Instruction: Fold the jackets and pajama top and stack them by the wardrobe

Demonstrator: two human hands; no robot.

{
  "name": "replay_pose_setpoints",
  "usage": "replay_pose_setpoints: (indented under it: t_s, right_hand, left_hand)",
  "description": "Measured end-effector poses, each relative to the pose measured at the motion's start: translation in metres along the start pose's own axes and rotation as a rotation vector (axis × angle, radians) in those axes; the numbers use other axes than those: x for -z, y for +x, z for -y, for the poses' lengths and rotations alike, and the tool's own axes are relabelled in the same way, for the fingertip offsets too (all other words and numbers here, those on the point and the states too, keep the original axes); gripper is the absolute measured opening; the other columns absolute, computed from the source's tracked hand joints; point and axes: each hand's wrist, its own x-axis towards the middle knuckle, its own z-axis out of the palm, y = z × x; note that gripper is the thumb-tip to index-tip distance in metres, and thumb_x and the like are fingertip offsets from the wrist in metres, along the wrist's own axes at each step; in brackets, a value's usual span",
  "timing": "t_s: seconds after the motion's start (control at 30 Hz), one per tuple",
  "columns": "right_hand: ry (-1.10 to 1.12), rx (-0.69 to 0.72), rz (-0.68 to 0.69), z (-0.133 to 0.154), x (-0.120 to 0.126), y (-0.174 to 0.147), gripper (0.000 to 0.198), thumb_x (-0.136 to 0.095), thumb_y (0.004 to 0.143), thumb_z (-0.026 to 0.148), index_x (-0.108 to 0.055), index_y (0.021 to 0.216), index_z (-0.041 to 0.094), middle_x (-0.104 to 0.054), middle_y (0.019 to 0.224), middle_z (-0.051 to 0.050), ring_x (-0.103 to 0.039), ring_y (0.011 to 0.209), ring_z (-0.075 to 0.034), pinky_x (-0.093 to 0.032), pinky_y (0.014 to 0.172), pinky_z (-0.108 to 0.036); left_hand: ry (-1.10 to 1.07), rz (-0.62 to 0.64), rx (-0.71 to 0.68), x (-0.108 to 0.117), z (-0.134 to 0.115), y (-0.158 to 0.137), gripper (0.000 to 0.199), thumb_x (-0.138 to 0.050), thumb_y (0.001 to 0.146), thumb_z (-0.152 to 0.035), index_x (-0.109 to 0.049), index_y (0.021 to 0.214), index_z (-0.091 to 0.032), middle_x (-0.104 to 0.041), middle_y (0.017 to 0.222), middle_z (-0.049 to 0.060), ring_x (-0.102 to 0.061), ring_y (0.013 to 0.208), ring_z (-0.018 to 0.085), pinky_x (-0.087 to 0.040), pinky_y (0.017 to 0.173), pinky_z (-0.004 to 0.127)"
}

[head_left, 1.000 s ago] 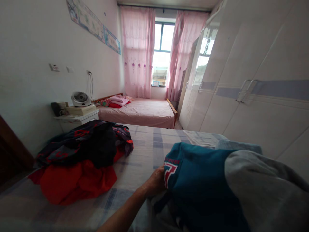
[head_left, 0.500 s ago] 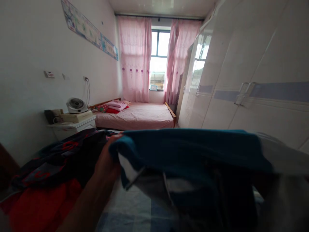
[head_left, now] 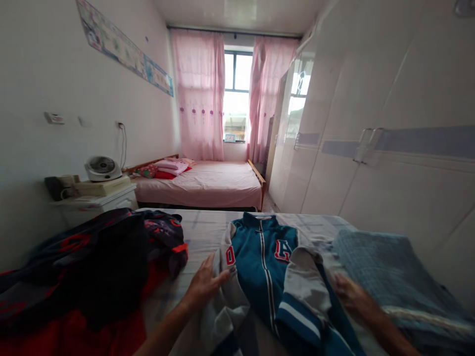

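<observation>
A teal zip jacket (head_left: pixel 252 277) with pale grey sleeves and a red-edged letter A lies front up on the bed, its collar pointing away from me. Its right-hand sleeve (head_left: pixel 308 279) is folded across the front. My left hand (head_left: pixel 208 279) rests at the grey sleeve on the left, thumb and fingers apart. To the right of the jacket is my right hand (head_left: pixel 352 294), blurred by motion; its fingers look loosely stretched, with nothing visible in them. I cannot tell whether it touches the cloth.
Dark and red clothes (head_left: pixel 111 267) are heaped at the left. A folded blue-grey cloth (head_left: pixel 386 272) lies at the right. Beyond the near bed (head_left: pixel 200 225) are a pink bed (head_left: pixel 215 183), a nightstand (head_left: pixel 122 198) with a fan (head_left: pixel 104 168), and white wardrobes (head_left: pixel 334 173) along the right.
The jacket, held up and blurred before, now lies spread on the bed. My left hand has let go of its edge, and my right hand has come into view.
</observation>
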Motion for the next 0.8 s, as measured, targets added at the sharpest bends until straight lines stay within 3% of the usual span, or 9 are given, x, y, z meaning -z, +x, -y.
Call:
replay_pose_setpoints:
  t_s: [0.1,0.17,0.3,0.37,0.5,0.6,0.67,0.73,0.8]
  right_hand:
    - [-0.029,-0.048,0.053,-0.029,0.005,-0.017,0.083,-0.033,0.074,0.068,-0.036,0.136,0.013,-0.052,0.131,-0.016,-0.062,0.100,-0.030,-0.054,0.069,-0.035]
    - [-0.122,-0.014,0.046,-0.035,0.002,-0.032,0.089,-0.037,0.071,0.070,-0.036,0.136,0.010,-0.054,0.129,-0.017,-0.063,0.099,-0.030,-0.053,0.069,-0.034]
    - [-0.290,0.235,0.119,-0.025,-0.007,-0.048,0.066,-0.053,0.067,0.058,-0.061,0.112,0.011,-0.066,0.113,-0.012,-0.060,0.104,-0.028,-0.047,0.087,-0.031]
    - [-0.301,0.308,0.088,-0.020,-0.008,-0.047,0.053,-0.054,0.064,0.052,-0.067,0.099,0.014,-0.069,0.107,-0.010,-0.060,0.104,-0.029,-0.045,0.091,-0.033]
    - [-0.162,0.261,-0.010,-0.019,-0.003,-0.040,0.048,-0.053,0.060,0.052,-0.070,0.088,0.018,-0.071,0.101,-0.008,-0.063,0.098,-0.031,-0.048,0.087,-0.036]
    - [-0.169,0.235,0.026,-0.020,-0.002,-0.044,0.049,-0.051,0.063,0.060,-0.071,0.082,0.020,-0.073,0.092,-0.006,-0.065,0.091,-0.030,-0.050,0.083,-0.035]
    - [-0.236,0.209,0.063,-0.020,-0.004,-0.051,0.055,-0.047,0.065,0.066,-0.072,0.083,0.020,-0.073,0.089,-0.006,-0.065,0.091,-0.030,-0.050,0.083,-0.035]
    - [-0.309,0.170,0.098,-0.022,-0.004,-0.059,0.061,-0.045,0.066,0.070,-0.073,0.088,0.020,-0.072,0.093,-0.006,-0.063,0.096,-0.031,-0.048,0.086,-0.034]
    - [-0.378,0.140,0.108,-0.027,-0.003,-0.064,0.066,-0.047,0.063,0.071,-0.073,0.093,0.018,-0.070,0.103,-0.008,-0.059,0.106,-0.033,-0.046,0.092,-0.034]
  left_hand:
    - [0.096,0.060,0.019,0.001,0.013,-0.008,0.082,-0.063,0.063,-0.046,-0.039,0.131,-0.007,-0.052,0.128,0.020,-0.046,0.121,0.032,-0.034,0.100,0.039]
    - [0.135,0.125,0.057,0.002,0.011,-0.006,0.073,-0.061,0.064,-0.046,-0.046,0.125,-0.008,-0.064,0.107,0.015,-0.056,0.105,0.032,-0.043,0.087,0.038]
    - [0.051,0.249,0.018,0.021,-0.012,0.000,0.039,-0.051,0.072,-0.042,-0.062,0.097,-0.014,-0.068,0.077,0.004,-0.064,0.080,0.025,-0.048,0.070,0.030]
    - [0.007,0.163,-0.028,0.046,-0.029,0.005,0.038,-0.041,0.080,-0.043,-0.060,0.098,-0.016,-0.067,0.078,0.003,-0.064,0.078,0.022,-0.048,0.067,0.028]
    - [0.102,-0.236,-0.100,0.098,-0.054,0.013,0.035,-0.046,0.078,-0.034,-0.055,0.106,-0.016,-0.064,0.096,0.009,-0.057,0.100,0.029,-0.044,0.081,0.036]
    - [0.282,-0.398,-0.241,0.093,-0.054,-0.002,0.036,-0.051,0.073,-0.025,-0.056,0.107,-0.017,-0.059,0.110,0.013,-0.049,0.111,0.031,-0.035,0.093,0.039]
    - [0.280,-0.233,-0.248,0.068,-0.043,-0.019,0.023,-0.054,0.073,-0.026,-0.063,0.093,-0.019,-0.064,0.092,0.008,-0.059,0.091,0.027,-0.040,0.084,0.034]
    - [0.140,0.074,-0.121,0.037,-0.029,-0.032,0.008,-0.062,0.069,-0.027,-0.063,0.073,-0.020,-0.061,0.063,0.001,-0.060,0.066,0.020,-0.042,0.067,0.028]
    - [-0.076,0.233,0.066,0.012,-0.015,-0.037,0.012,-0.069,0.064,-0.027,-0.060,0.066,-0.019,-0.053,0.050,-0.003,-0.056,0.051,0.016,-0.039,0.054,0.025]
